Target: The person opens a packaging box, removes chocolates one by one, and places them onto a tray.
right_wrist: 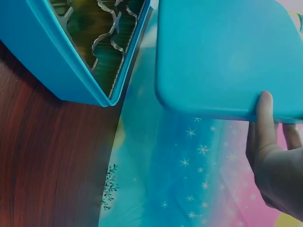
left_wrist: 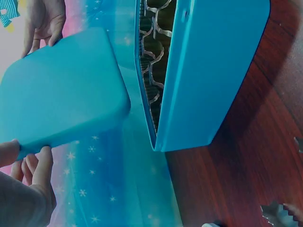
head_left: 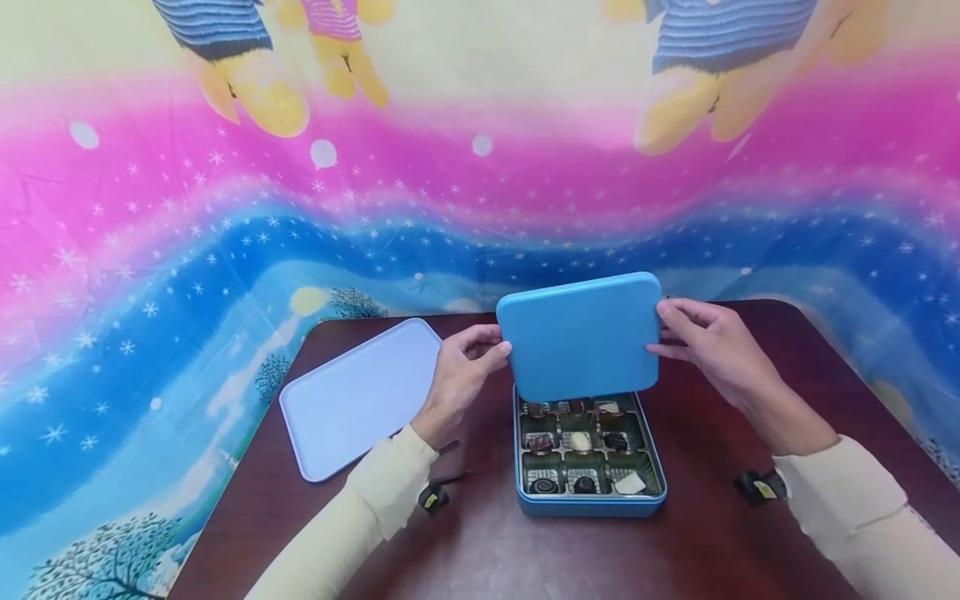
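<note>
A blue lid is held up between both hands, tilted upright above the back of a blue tin. My left hand pinches the lid's left edge with thumb and fingers. At its right edge, my right hand grips it the same way. Inside the tin, a divided insert holds several chocolates, dark, brown and white, such as a white chocolate. The lid overlaps the back row in the head view. In the left wrist view, the lid stands apart from the tin's side wall.
A pale lilac tray lies slanted on the dark wooden table, left of the tin and partly behind the left hand. A printed cloth with snowflakes and cartoon figures hangs behind the table's far edge.
</note>
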The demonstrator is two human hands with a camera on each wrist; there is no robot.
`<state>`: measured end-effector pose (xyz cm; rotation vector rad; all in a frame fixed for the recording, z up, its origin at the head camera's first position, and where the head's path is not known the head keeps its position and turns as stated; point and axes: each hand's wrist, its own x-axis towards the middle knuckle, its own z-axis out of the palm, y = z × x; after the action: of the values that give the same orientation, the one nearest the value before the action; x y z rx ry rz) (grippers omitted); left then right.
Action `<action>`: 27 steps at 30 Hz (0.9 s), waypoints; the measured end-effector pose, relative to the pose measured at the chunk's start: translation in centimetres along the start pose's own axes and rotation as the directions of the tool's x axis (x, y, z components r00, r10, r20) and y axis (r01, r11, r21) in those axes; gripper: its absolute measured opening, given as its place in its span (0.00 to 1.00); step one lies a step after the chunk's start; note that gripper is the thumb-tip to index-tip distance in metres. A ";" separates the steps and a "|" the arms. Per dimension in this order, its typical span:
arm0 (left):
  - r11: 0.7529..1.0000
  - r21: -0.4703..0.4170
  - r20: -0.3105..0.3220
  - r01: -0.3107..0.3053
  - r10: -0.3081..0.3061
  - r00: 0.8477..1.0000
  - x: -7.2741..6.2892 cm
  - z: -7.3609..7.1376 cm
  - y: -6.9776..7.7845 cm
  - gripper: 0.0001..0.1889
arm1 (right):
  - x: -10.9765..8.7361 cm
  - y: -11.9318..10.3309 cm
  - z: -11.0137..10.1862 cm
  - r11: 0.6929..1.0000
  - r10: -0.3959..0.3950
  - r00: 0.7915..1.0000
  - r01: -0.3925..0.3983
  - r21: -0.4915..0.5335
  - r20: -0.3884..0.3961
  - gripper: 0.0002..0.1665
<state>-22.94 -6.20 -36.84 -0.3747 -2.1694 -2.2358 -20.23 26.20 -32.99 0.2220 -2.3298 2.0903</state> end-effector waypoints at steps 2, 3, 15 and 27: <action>1.000 -0.006 -0.016 -0.027 0.026 1.000 0.1 0.1 0.1 0.16 | 0.0 0.0 0.2 0.998 -0.029 0.999 0.030 0.062 -0.013 0.33; 0.999 -0.006 -0.020 -0.040 0.040 0.999 0.1 0.2 0.1 0.15 | 0.1 0.0 0.2 0.995 -0.040 0.999 0.041 0.092 -0.017 0.31; 0.995 0.009 0.009 -0.098 0.098 0.995 0.6 0.2 -0.4 0.14 | 0.4 0.3 1.1 0.971 -0.047 0.998 0.037 -0.237 -0.038 0.27; 0.999 -0.002 -0.026 0.054 -0.054 0.998 1.7 0.3 -1.5 0.12 | 1.4 2.0 1.2 0.955 0.000 0.999 0.011 -0.296 0.036 0.38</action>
<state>-24.76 -5.61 -38.00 -0.2888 -2.1908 -2.2564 -21.70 25.03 -35.01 0.2624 -2.6172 1.7145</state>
